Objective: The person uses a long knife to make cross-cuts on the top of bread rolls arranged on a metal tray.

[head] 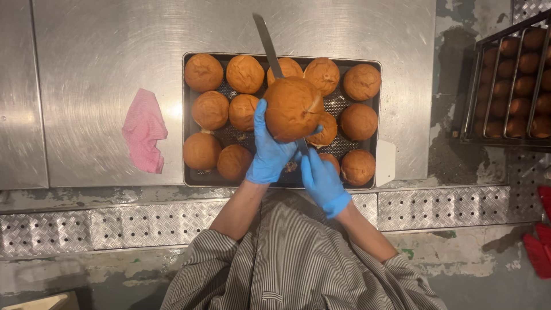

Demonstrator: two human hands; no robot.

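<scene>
My left hand (pixel 268 152), in a blue glove, holds a round brown bun (pixel 293 108) up above a dark perforated baking tray (pixel 196 177). My right hand (pixel 321 181), also gloved in blue, grips the handle of a long knife (pixel 267 43). The blade runs behind the held bun and its tip points away from me over the steel table. Several more brown buns (pixel 244 73) lie in rows on the tray below my hands.
The tray rests on a steel worktable (pixel 103 57). A crumpled pink cloth (pixel 143 131) lies left of the tray, and a white scraper (pixel 385 162) at its right edge. A rack (pixel 513 80) at the right holds trays with several more buns. Something red (pixel 540 241) lies on the floor.
</scene>
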